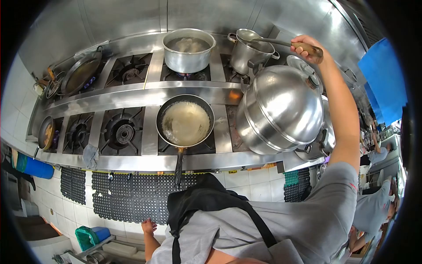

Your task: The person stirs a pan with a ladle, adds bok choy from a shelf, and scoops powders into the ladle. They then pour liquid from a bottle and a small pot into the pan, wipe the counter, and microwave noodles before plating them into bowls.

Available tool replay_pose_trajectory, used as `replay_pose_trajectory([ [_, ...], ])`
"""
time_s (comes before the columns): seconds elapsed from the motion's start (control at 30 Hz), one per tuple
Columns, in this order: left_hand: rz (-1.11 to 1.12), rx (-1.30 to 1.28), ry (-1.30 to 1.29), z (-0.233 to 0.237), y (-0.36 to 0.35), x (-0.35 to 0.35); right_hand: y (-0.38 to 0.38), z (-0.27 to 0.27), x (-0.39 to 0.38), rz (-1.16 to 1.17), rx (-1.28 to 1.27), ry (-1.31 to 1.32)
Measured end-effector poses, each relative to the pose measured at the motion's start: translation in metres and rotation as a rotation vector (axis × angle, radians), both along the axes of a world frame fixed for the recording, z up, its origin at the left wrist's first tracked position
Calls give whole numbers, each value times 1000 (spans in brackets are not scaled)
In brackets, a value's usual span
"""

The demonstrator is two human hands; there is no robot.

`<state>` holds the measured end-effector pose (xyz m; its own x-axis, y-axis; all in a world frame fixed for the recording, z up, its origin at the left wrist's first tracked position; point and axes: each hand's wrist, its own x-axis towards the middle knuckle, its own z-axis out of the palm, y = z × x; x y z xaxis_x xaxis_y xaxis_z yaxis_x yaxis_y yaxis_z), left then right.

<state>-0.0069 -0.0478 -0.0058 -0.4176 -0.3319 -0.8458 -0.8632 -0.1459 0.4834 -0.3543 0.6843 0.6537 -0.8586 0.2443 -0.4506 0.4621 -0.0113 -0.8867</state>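
Note:
My right hand point(307, 47) is closed round the brown handle of a ladle point(274, 41). The ladle's bowl is at the mouth of a tall steel stockpot point(250, 57) on the back row of the stove. Down by my side, my left hand point(149, 226) hangs over the floor with fingers loosely apart, holding nothing. In front of me a black frying pan point(186, 145) with pale, cloudy liquid point(186, 123) sits on a front burner, its handle pointing towards me. A large domed steel steamer point(281, 110) stands below my right forearm.
A wide aluminium pot point(187, 59) with liquid and pale pieces sits over a lit back burner. Further left are a large dark pan point(81, 72) and a small pan point(45, 132). A grey cloth point(90, 156) hangs on the stove's front edge. Other people point(373, 207) stand at far right.

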Motion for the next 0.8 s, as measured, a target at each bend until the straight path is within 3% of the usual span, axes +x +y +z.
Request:
replay_pose_trajectory([
  [0.1, -36, 6, -4, -7, -15, 6, -40, -2, 31, 69, 62, 103],
  [0.3, -59, 31, 6, -17, -75, 29, -112, -46, 86, -60, -104, 71],
  [0.33, -48, 4, 6, -14, -84, 34, -106, -52, 93, 159, -159, -81],
  [0.43, -75, -62, -22, -4, -114, 51, -111, -93, 116, 300, -273, -165],
  [0.47, -64, -55, -39, 1, -123, 59, -119, -117, 122, 128, -202, -54],
  [0.5, -53, -46, -54, 3, -132, 64, -139, -128, 134, 113, -214, -27],
  [0.67, -7, -42, -123, -4, -167, 96, -210, -177, 186, 164, 111, -4],
  [0.8, 12, -23, -127, -5, -166, 102, -225, -225, 213, 228, 177, 17],
])
